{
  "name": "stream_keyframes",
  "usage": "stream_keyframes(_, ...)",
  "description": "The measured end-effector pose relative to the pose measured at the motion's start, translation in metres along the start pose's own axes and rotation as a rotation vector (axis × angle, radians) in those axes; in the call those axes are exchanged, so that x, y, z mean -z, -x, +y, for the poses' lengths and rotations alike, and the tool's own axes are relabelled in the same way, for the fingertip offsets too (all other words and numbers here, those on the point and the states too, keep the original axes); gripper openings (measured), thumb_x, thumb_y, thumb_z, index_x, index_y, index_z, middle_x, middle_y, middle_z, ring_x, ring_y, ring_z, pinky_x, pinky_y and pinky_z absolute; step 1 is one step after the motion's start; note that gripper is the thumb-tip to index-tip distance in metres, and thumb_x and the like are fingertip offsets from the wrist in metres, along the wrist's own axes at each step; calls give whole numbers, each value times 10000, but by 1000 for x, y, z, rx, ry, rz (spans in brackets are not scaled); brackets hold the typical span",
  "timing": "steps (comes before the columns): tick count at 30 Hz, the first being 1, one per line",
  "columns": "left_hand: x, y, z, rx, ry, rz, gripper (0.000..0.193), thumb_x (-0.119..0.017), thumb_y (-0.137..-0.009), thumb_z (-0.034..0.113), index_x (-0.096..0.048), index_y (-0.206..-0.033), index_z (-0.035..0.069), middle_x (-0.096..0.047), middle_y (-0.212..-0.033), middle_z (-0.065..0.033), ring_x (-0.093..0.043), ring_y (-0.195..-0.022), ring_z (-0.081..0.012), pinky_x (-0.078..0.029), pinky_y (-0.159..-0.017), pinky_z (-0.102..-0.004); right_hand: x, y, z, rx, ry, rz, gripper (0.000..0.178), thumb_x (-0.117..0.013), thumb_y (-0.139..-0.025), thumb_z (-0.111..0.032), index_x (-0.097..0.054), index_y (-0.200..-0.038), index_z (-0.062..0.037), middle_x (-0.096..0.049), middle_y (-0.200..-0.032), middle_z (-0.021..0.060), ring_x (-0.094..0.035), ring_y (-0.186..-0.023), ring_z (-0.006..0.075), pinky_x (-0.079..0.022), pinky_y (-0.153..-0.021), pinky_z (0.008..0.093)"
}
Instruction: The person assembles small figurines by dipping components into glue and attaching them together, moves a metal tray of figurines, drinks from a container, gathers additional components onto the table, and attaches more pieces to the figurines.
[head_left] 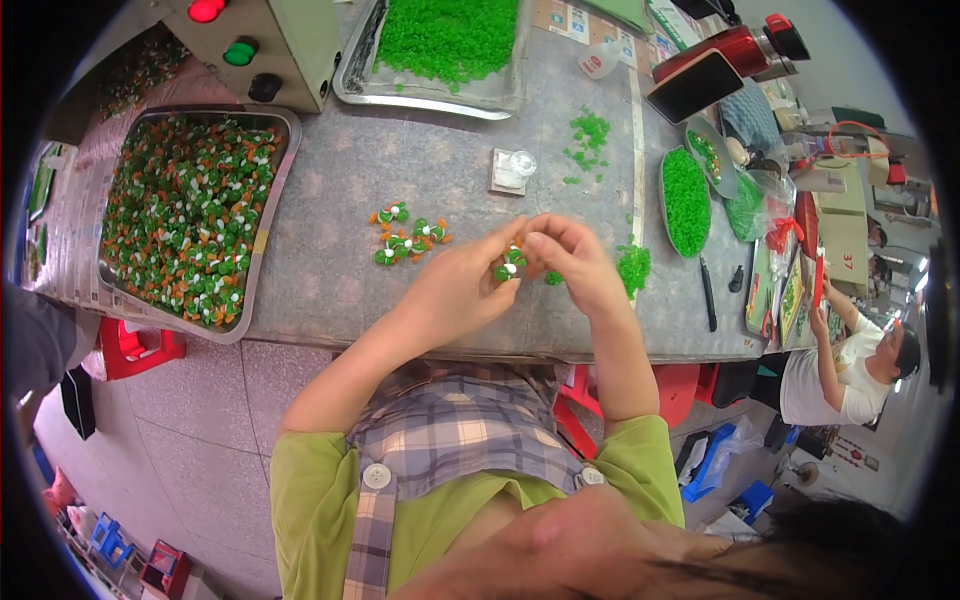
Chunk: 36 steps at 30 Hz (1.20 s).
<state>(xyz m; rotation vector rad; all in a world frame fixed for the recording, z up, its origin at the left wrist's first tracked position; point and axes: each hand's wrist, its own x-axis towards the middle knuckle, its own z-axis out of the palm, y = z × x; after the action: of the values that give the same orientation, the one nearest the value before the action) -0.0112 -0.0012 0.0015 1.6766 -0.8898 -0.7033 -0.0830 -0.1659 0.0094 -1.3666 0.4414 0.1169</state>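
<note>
Close together above the table's front part, my two hands meet. My left hand (462,283) is closed round small green, white and orange figures (511,263), which show between its thumb and fingers. My right hand (580,258) is pinched at their right side; whatever its fingertips hold is too small to make out. On the table left of my hands lies a loose group of similar green, white and orange figures (405,245). Small green pieces (633,268) are heaped right beside my right hand. Beyond my hands sits a small clear dish (518,166) on a pale square block.
A metal tray (290,150) of figures stands left, below a control box (262,45). Another tray (430,105) holds green pieces. Rightward are an oval dish of green pieces (686,205), a black pen (708,295), a phone (694,88) and a red flask (722,52). A person (845,375) works far right.
</note>
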Motion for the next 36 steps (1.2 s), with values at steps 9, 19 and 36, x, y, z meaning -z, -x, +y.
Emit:
stream_keyframes(9, 3, -1, -18, 223, 666, -130, 517, -584, -783, 173, -384, -1248, 66, -582, -797, -66, -564, -696, -135, -449, -614, -256, 1, 2, 9, 49, -228, -166, 160, -556, -831, -161, -566, -898, -17, -572, -787, 18, -519, -661, 77, -428, -631, 197)
stream_keyframes(19, 6, -8, -21, 285, 830, 54, 220, -535, -849, 188, -552, -1038, 75, -572, -854, 22, -535, -769, -54, -398, -650, -181, 67, -43, -6, 515, 1099, 451, 74, -619, -699, -111, -610, -751, -60, -526, -745, 71, -523, -735, 198, -415, -627, 283)
stream_keyframes(36, -6, -11, -4, -260, -142, 406, 130, -617, -740, 49, -575, -862, 31, -544, -726, -66, -517, -577, -140, -404, -489, -242, -2, -10, 1, 38, -276, -184, 124, -625, -769, -146, -555, -825, -61, -535, -770, -37, -470, -717, 42, -355, -655, 176)
